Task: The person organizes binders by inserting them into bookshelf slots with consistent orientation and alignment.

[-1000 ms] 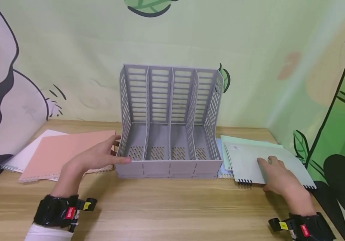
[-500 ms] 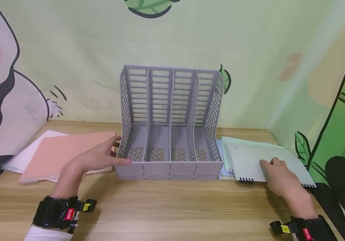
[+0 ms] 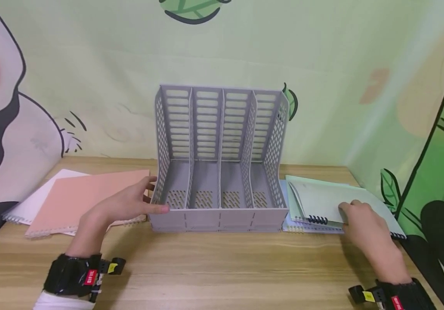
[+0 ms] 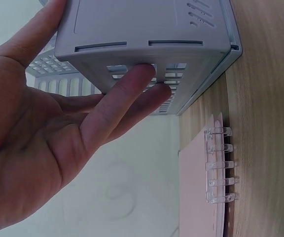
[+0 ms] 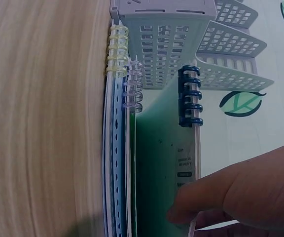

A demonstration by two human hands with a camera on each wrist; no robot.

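A grey file rack (image 3: 222,219) with several upright slots stands in the middle of the wooden table. My left hand (image 3: 125,200) grips its front left corner, thumb over the front rim and fingertips (image 4: 144,74) against the perforated side wall. On the right, my right hand (image 3: 365,226) pinches the dark-ringed edge of a pale green spiral notebook (image 3: 322,198). In the right wrist view this notebook's ringed edge is raised from the pile, my thumb (image 5: 196,200) on its underside. Below it lie a purple-ringed notebook (image 5: 133,91) and a blue notebook with yellowish rings (image 5: 116,49).
Left of the rack, a pink spiral notebook (image 3: 90,189) overlaps a white notebook (image 3: 32,202). Behind the table hangs a pale green cartoon backdrop (image 3: 222,47). Black camera straps circle both wrists.
My right hand has raised the front edge of the top pale green notebook and shifted slightly back, uncovering more of the ringed notebooks below. The left hand and rack stay in place.
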